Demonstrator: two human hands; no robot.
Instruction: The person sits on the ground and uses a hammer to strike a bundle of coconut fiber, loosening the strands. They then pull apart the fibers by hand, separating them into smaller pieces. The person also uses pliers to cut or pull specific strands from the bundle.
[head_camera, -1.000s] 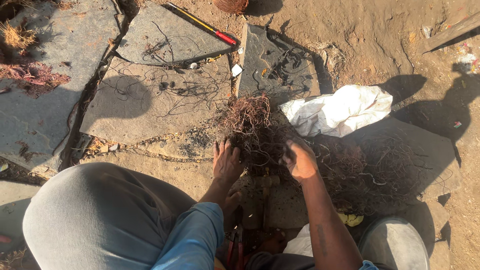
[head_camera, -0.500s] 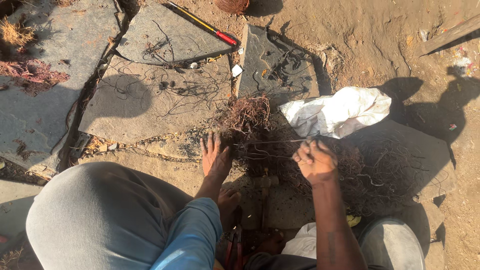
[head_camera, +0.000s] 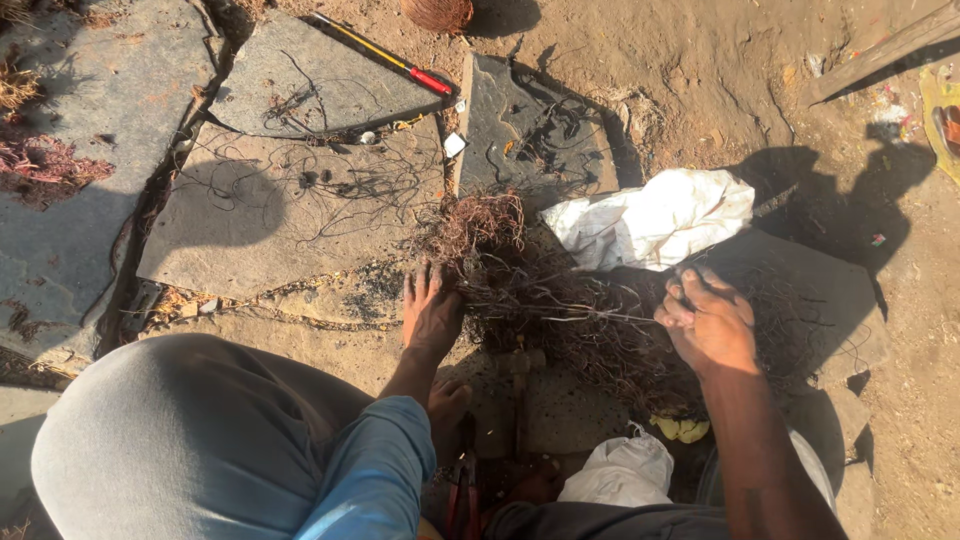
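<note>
Pressing flat, your open left hand pins one tangled wire pile on the stone; your right hand clenches what look like a few strands drawn from it. Beyond lie one white cloth and one red-handled tool.

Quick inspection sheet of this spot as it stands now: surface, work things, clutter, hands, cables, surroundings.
Surface: flat stone slabs on sandy ground, partly shaded.
Work things: tangled wire pile; reddish bundle at its far end.
Clutter: white cloth; white bag; red-handled yellow tool; loose wire scraps on slabs.
Hands: left hand flat, pressing the pile's edge; right hand closed on strands pulled out of it.
Cables: none beyond the wire itself.
Surroundings: wooden plank at top right; dry plant bits at left.
</note>
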